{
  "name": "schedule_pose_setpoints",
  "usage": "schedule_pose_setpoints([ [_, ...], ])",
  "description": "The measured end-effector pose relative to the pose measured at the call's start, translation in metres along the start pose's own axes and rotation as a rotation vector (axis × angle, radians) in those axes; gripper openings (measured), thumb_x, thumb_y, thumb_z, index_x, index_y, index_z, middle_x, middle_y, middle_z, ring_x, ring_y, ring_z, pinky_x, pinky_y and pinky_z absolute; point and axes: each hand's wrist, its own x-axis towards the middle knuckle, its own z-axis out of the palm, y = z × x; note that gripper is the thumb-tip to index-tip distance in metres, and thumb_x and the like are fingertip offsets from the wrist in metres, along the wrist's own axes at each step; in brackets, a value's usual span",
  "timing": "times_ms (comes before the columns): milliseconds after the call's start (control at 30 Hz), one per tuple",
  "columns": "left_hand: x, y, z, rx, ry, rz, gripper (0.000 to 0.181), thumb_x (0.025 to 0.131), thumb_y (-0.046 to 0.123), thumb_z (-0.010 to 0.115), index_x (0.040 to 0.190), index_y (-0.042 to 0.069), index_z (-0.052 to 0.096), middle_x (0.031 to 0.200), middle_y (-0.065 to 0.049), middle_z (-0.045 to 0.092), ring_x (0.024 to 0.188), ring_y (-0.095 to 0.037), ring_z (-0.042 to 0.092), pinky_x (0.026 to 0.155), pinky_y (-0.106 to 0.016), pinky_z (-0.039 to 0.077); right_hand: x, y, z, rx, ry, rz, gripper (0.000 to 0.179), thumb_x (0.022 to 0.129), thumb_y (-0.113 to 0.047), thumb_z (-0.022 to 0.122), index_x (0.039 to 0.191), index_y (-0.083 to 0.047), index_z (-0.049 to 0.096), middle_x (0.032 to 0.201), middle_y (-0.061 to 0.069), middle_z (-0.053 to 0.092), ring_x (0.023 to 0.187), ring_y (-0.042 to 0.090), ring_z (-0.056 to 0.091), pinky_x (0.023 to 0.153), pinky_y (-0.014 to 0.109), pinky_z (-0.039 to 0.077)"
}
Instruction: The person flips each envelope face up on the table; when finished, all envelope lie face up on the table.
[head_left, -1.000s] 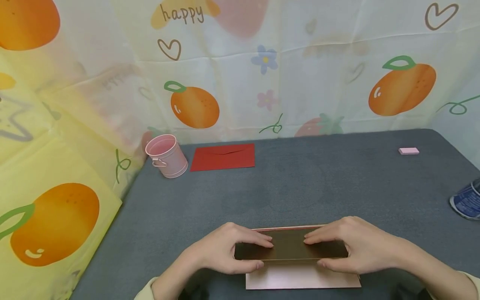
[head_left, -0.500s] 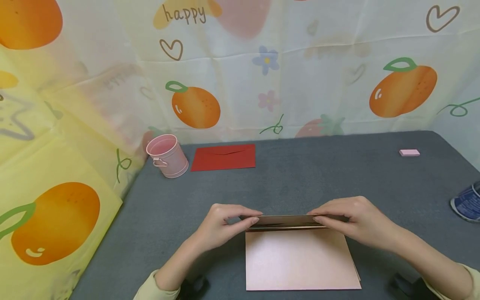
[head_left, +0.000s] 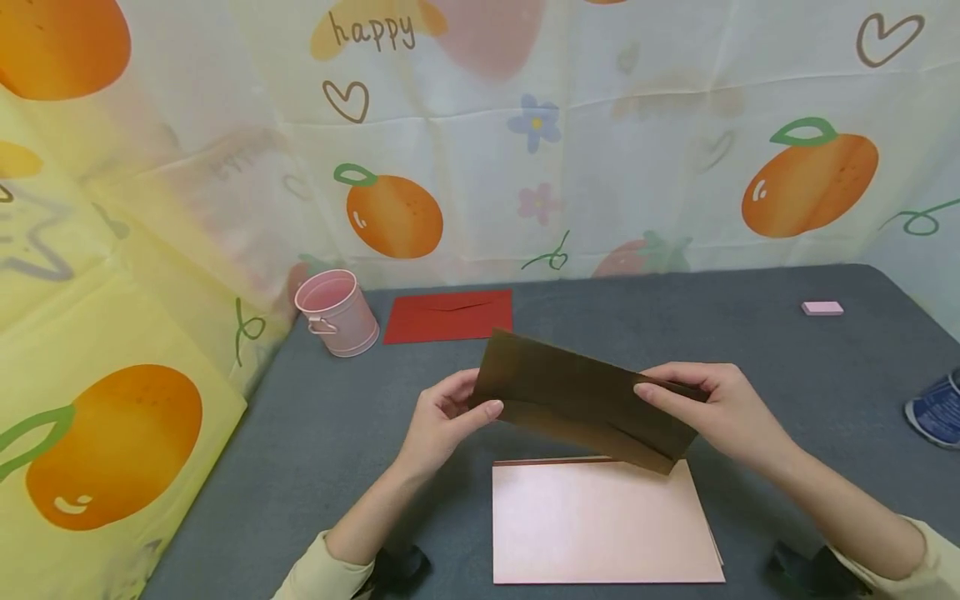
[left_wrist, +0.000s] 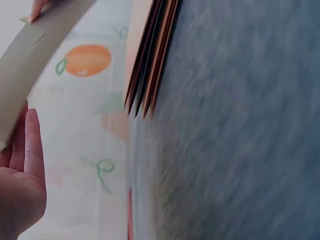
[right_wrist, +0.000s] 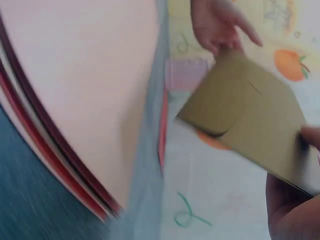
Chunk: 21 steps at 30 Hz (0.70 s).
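Note:
A brown-gold envelope [head_left: 577, 396] is held tilted above the stack, its flap seam facing me and its right end lower. My right hand [head_left: 720, 417] pinches the right end, thumb on the near face. My left hand [head_left: 442, 425] holds the left end, fingers behind the paper and thumb at the near side. In the right wrist view that thumb stands off the envelope [right_wrist: 240, 100]. Below lies a stack [head_left: 600, 525] with a pale pink top piece. Its edge [left_wrist: 150, 65] shows several thin layers, some dark red.
A red envelope [head_left: 450, 317] lies at the back left of the grey table [head_left: 637, 342], beside a pink bucket [head_left: 341, 321]. A small pink block [head_left: 822, 308] sits at the back right. Near the right edge stands a blue container [head_left: 937, 412], partly cut off.
Both hands have lifted the brown envelope up from the stack and turned it, so its broad face shows. The pink top piece has come into full view. The other table things stay put.

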Motion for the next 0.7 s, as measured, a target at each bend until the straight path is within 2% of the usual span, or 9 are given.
schedule_pose_setpoints([
  [133, 0.0, -0.003, 0.012, -0.184, -0.016, -0.128, 0.046, 0.089, 0.008, 0.07, 0.129, -0.006, 0.053, 0.106, -0.007, 0.071, 0.089, -0.022, 0.071, 0.082, -0.04, 0.056, -0.001, 0.002, 0.007, 0.272, 0.044, 0.167, 0.017, 0.096, -0.013, 0.064, 0.11, -0.007, 0.071, 0.098, -0.004, 0.071, 0.09, 0.009, 0.063, 0.075, 0.022, 0.051],
  [233, 0.0, -0.004, 0.024, -0.241, -0.01, -0.211, 0.039, 0.091, 0.008, 0.068, 0.126, -0.004, 0.056, 0.102, -0.005, 0.072, 0.093, -0.023, 0.07, 0.084, -0.04, 0.055, -0.004, 0.003, 0.016, 0.515, 0.062, 0.269, 0.017, 0.098, -0.015, 0.06, 0.111, -0.011, 0.07, 0.097, -0.005, 0.07, 0.086, 0.01, 0.065, 0.072, 0.025, 0.054],
  [333, 0.0, -0.004, 0.034, -0.263, 0.008, -0.272, 0.03, 0.092, 0.008, 0.067, 0.118, -0.004, 0.06, 0.098, -0.005, 0.073, 0.091, -0.024, 0.07, 0.084, -0.039, 0.055, -0.007, 0.003, 0.026, 0.641, 0.066, 0.361, 0.015, 0.1, -0.021, 0.058, 0.111, -0.017, 0.068, 0.093, -0.004, 0.068, 0.077, 0.013, 0.067, 0.065, 0.031, 0.056],
  [467, 0.002, -0.003, 0.04, -0.253, 0.05, -0.303, 0.025, 0.095, 0.01, 0.064, 0.113, -0.008, 0.061, 0.092, -0.004, 0.073, 0.082, -0.02, 0.07, 0.082, -0.039, 0.056, -0.01, 0.003, 0.033, 0.634, 0.021, 0.407, 0.019, 0.1, -0.025, 0.057, 0.115, -0.015, 0.064, 0.096, -0.002, 0.069, 0.081, 0.015, 0.068, 0.069, 0.033, 0.056],
  [600, 0.005, -0.001, 0.039, -0.197, 0.116, -0.331, 0.026, 0.098, 0.015, 0.059, 0.114, -0.006, 0.061, 0.091, -0.003, 0.071, 0.079, -0.015, 0.068, 0.078, -0.038, 0.057, -0.01, 0.004, 0.033, 0.554, -0.1, 0.398, 0.028, 0.099, -0.022, 0.058, 0.121, -0.004, 0.058, 0.1, 0.003, 0.07, 0.087, 0.018, 0.067, 0.074, 0.035, 0.056],
  [700, 0.006, 0.001, 0.035, -0.127, 0.12, -0.35, 0.029, 0.1, 0.019, 0.055, 0.116, -0.004, 0.062, 0.094, -0.003, 0.069, 0.082, -0.014, 0.067, 0.074, -0.035, 0.057, -0.007, 0.005, 0.03, 0.494, -0.173, 0.412, 0.04, 0.099, -0.023, 0.059, 0.129, 0.002, 0.053, 0.107, 0.008, 0.068, 0.091, 0.022, 0.067, 0.077, 0.038, 0.057],
])
